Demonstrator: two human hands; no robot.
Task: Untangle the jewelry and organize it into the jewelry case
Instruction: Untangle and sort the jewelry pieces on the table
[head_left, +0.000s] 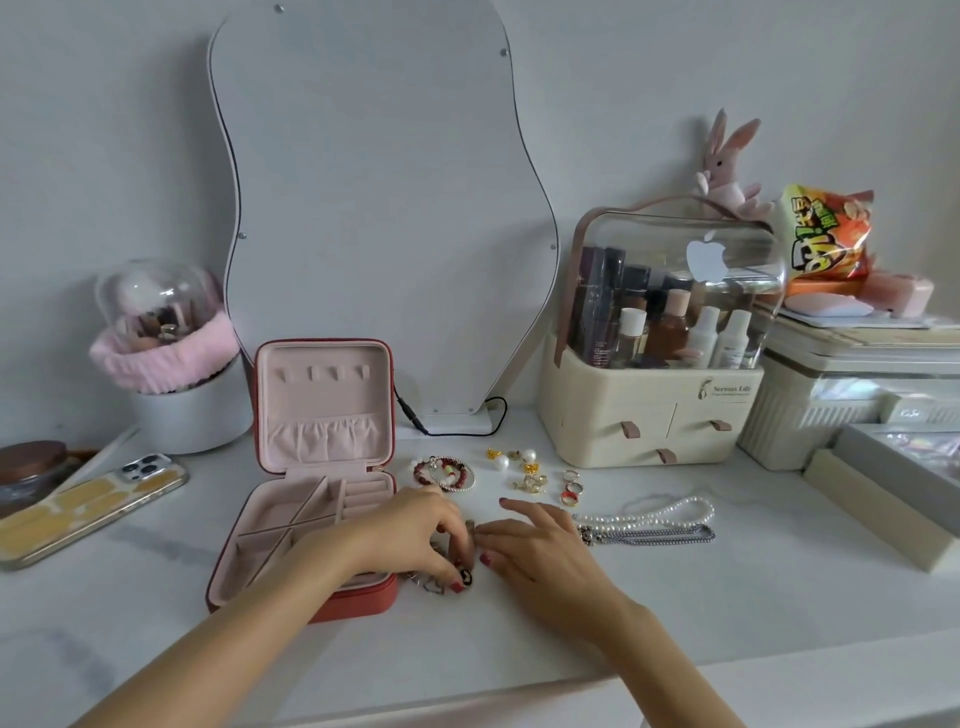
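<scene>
Jewelry case (291, 525) stands open on white tabletop (571, 623), lid upright, compartments bare. Left hand (415, 530) and right hand (540, 551) meet just right of the case over a small tangled cluster (441, 579); left fingers curl around a piece, apparently pinching it, while right fingers lie fairly straight, touching it. Bracelets (445, 473), earrings (511, 462), rings (571, 487) and pearl necklace (670, 512) lie sorted behind the hands

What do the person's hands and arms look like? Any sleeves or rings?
Both arms are bare, with no sleeves in view. The left hand and right hand have dark red painted nails. I can see no rings, watch or bracelet on them.
</scene>
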